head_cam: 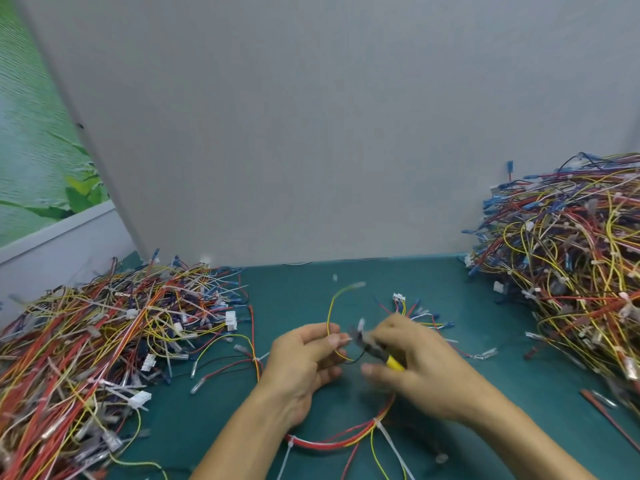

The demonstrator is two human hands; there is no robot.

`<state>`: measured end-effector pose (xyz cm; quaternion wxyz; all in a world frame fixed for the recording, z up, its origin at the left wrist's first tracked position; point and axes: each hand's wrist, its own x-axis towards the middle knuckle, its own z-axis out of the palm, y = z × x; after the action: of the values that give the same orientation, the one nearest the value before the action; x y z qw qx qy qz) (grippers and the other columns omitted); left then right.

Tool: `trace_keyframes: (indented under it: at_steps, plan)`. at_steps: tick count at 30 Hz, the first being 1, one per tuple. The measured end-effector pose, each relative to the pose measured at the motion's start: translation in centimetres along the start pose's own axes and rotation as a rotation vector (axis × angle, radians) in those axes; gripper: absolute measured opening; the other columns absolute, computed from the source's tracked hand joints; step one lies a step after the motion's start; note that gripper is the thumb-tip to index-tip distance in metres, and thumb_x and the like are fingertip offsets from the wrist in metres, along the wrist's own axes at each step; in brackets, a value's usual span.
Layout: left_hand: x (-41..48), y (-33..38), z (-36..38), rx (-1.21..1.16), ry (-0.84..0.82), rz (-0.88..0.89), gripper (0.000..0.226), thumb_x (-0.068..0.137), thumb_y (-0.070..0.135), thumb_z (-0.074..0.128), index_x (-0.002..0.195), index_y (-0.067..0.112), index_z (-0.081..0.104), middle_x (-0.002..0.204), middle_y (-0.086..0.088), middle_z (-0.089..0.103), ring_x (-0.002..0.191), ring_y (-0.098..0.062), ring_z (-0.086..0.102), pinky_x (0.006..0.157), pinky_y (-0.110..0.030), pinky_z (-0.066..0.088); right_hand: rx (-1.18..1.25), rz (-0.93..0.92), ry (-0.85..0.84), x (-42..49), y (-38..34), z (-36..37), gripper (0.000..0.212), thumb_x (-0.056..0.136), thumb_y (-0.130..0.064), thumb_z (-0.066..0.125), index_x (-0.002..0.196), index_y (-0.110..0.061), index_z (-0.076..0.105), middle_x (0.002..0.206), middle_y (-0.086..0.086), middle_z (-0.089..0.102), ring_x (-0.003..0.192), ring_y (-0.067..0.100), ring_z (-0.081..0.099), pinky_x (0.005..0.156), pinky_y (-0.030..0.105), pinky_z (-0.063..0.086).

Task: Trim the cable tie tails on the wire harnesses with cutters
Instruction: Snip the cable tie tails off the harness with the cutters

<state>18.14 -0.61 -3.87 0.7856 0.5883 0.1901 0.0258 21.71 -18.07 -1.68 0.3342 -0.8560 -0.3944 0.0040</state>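
Observation:
My left hand [304, 358] pinches a wire harness [330, 313] by its yellow-green wire, just above the green mat. My right hand [412, 362] grips yellow-handled cutters [375, 348], whose dark jaws meet the harness at a white cable tie beside my left thumb. The jaws are blurred. The same harness loops down under my wrists as red, orange and white wires [346, 441] with long white cable tie tails [394, 448] sticking out. Its white connector [399, 297] and blue terminals lie beyond my right hand.
A big heap of harnesses [93, 344] covers the mat on the left, another heap [568, 265] rises at the right. A grey panel [311, 133] stands behind the mat [294, 296]. A red strip [606, 414] lies at the right front.

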Motion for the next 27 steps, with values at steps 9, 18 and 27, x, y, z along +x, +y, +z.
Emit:
trace_keyframes:
  at_steps: [9,18,27]
  plan:
    - [0.5,-0.6,-0.5,0.003,0.078,0.054,0.007,0.083,-0.002,0.067,0.083,0.001,0.061,0.065,-0.012,0.065,0.054,-0.018,0.065,0.053,-0.028,0.056,-0.1,0.565,0.199,-0.4,1.1,-4.7,0.025,0.088,-0.042,0.062,0.075,-0.022,0.056,0.074,0.0,0.06,0.077,0.022,0.055,0.057,0.031,0.037]
    - [0.7,-1.1,-0.5,-0.019,0.057,0.09,0.01,0.087,0.002,0.064,0.084,0.005,0.055,0.083,-0.014,0.072,0.069,-0.029,0.071,0.058,-0.032,0.058,-0.168,0.72,0.012,-0.2,0.9,-2.2,0.036,0.079,-0.049,0.063,0.065,-0.021,0.046,0.087,0.006,0.058,0.084,0.031,0.054,0.075,0.035,0.047]
    - [1.0,-0.8,-0.6,-0.206,-0.117,0.036,0.015,0.095,0.002,0.048,0.101,0.003,0.062,0.093,-0.012,0.073,0.081,-0.025,0.071,0.068,-0.035,0.059,0.242,0.696,-0.01,0.1,1.0,-0.8,0.012,0.089,-0.031,0.059,0.093,-0.019,0.059,0.061,-0.001,0.069,0.046,0.014,0.057,0.047,0.02,0.045]
